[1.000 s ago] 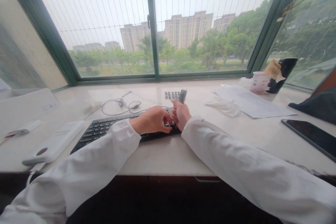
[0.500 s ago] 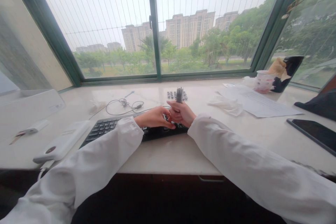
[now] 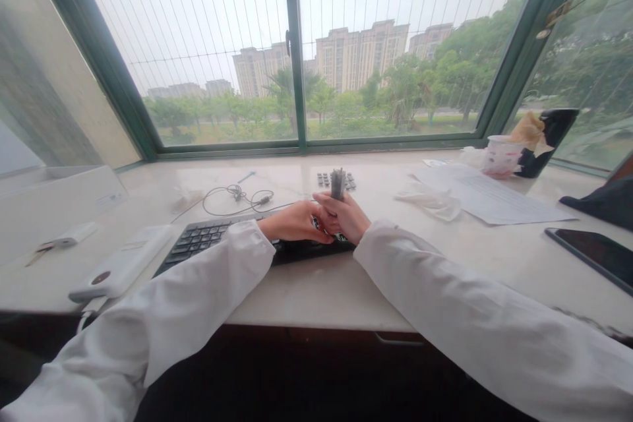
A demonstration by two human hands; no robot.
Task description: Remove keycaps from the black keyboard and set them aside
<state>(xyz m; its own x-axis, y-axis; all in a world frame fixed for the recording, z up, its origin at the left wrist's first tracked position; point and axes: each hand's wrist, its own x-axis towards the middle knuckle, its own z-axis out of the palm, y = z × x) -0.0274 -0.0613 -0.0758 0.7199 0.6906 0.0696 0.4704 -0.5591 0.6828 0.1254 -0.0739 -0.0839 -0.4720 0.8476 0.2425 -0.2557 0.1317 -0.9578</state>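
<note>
My right hand is closed round a small dark brush, which stands upright with its ragged end above the fist. Against it, my left hand has its fingers curled in beside the right fingers. Whatever lies between the left fingertips is hidden. Both hands are over the right part of a black keyboard, whose keys show at the left and are covered by the hands further right. Behind the brush, several loose dark keycaps lie in rows on the white desk.
A coiled cable lies behind the keyboard. To the left are a white power bank, keys and a white box. On the right are crumpled tissue, paper sheets, a cup and a phone.
The view has shifted slightly. My left fingers have drawn in a little closer to the right hand, while the brush stays upright in the right fist.
</note>
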